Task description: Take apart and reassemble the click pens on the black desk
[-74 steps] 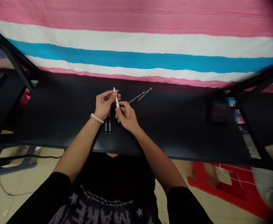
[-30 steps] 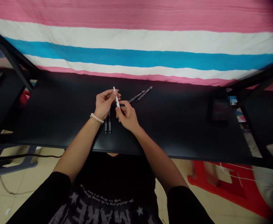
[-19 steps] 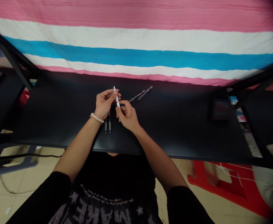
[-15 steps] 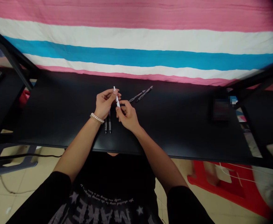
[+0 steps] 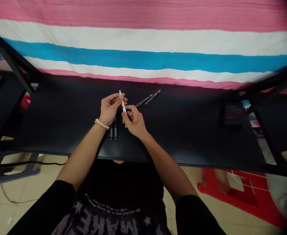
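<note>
A white pen is held tilted above the black table, between my two hands. My left hand pinches its upper part between thumb and fingers. Lower down, my right hand grips the pen's bottom end. Two dark pens with grey grips lie side by side near my left wrist, their far ends hidden behind that hand. Beyond my right hand, another two grey-and-black pens rest at a slant on the table.
A striped pink, white and blue cloth hangs along the table's back edge. A dark blurred object sits at the table's right end. Below the table on the right stands a red stool, and a grey stool is at the left.
</note>
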Demonstrator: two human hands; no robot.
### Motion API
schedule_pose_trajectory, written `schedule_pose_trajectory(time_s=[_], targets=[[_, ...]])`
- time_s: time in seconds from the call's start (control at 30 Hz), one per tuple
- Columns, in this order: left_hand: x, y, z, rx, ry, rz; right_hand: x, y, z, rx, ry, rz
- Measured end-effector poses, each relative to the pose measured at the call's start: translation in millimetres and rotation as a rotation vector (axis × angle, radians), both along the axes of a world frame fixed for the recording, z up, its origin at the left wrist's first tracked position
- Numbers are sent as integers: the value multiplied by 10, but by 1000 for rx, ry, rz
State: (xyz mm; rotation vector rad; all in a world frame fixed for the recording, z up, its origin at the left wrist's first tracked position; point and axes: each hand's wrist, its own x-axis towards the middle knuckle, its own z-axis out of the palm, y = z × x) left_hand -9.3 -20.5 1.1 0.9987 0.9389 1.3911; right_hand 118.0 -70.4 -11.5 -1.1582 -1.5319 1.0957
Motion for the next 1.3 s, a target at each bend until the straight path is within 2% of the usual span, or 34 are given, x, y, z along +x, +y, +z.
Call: schedule_pose_trajectory(time_s=[1.3], targets=[[0,-2,-3,12,20,-6,11,-2,16,11,-14,6]])
